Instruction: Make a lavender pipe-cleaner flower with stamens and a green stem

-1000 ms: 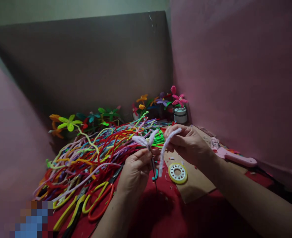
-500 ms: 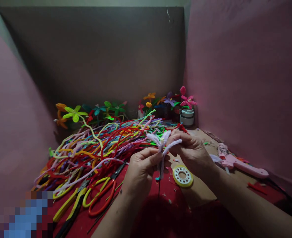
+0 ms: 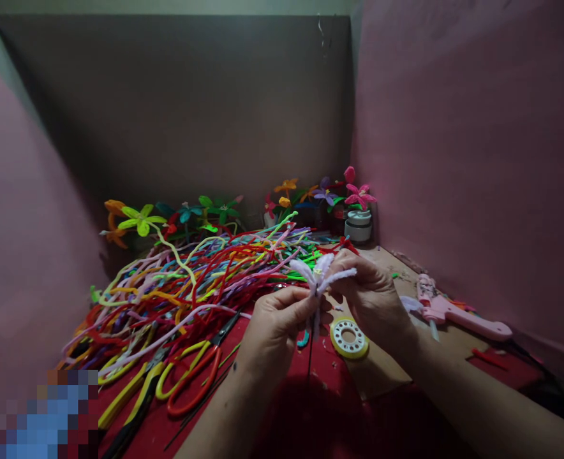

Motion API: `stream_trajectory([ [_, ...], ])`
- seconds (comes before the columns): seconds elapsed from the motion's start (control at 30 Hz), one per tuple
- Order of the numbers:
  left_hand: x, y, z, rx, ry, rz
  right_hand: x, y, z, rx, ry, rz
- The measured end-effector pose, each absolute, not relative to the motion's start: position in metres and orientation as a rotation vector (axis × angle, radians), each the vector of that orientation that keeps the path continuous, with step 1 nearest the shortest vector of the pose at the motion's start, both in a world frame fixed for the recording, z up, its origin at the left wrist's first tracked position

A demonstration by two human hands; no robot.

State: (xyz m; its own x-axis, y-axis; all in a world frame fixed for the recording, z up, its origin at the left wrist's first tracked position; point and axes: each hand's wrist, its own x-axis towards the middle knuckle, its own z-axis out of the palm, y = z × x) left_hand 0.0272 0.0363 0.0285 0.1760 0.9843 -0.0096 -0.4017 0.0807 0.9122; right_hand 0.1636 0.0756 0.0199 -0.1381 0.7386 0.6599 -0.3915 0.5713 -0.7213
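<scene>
Between my hands is a pale lilac pipe-cleaner flower (image 3: 315,274) with a few fuzzy petals, a yellowish centre and a thin dark stem pointing down. My left hand (image 3: 279,319) pinches it at the base of the petals, where the stem starts. My right hand (image 3: 365,280) has its thumb and fingers closed at the flower's right side, by a petal; the fingertips are partly hidden. Below my right hand lies a roll of yellow tape (image 3: 349,338) with a white core.
A large heap of coloured pipe cleaners (image 3: 167,280) spreads at left. Scissors (image 3: 200,370) and yellow-handled pliers (image 3: 141,389) lie in front of it. At right sits a pink glue gun (image 3: 459,312) on cardboard (image 3: 382,376). Finished flowers (image 3: 141,220) stand along the back.
The flower has turned slightly and shifted a little right in my hands. Both hands keep nearly the same hold, and the whole view has moved slightly.
</scene>
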Motion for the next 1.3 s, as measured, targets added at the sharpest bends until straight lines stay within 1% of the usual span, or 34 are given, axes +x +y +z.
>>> stream_trajectory([
  [0.3,0.0278,0.0374,0.0229,1.004,0.780,1.195,0.1612,0.0745,0.0140,-0.323,-1.336,1.031],
  [0.57,0.0299,0.0364,0.0250,1.036,0.800,1.205,0.1585,0.0694,0.0123,-0.417,-1.285,0.949],
  [0.9,0.0266,0.0367,0.0222,1.037,0.827,1.171,0.1553,0.0689,0.0114,-0.393,-1.307,0.872],
  [1.1,0.0240,0.0397,0.0207,1.043,0.852,1.146,0.1544,0.0685,0.0147,-0.360,-1.311,0.878],
  [1.3,0.0232,0.0396,0.0223,1.021,0.774,1.135,0.1568,0.0673,0.0139,-0.362,-1.307,0.925],
])
